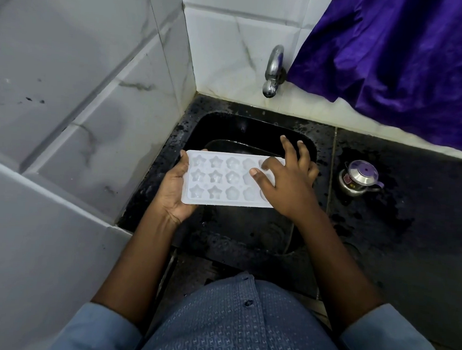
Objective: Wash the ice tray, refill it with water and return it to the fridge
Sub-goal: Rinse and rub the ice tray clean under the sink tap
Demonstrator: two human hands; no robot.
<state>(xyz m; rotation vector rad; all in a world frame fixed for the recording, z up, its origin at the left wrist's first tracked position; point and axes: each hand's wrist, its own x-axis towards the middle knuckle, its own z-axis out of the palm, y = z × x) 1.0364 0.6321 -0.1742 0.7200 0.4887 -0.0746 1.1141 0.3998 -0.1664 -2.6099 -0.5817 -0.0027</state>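
From the head camera, the person holds the white ice tray [224, 182] flat over the black sink [243, 129], so drips likely fall in there. The left hand [173, 190] grips the tray's left end from below to keep it steady. The right hand [286, 178] lies spread open on the right end, probably rubbing the cups clean. No water shows at the tap [272, 72].
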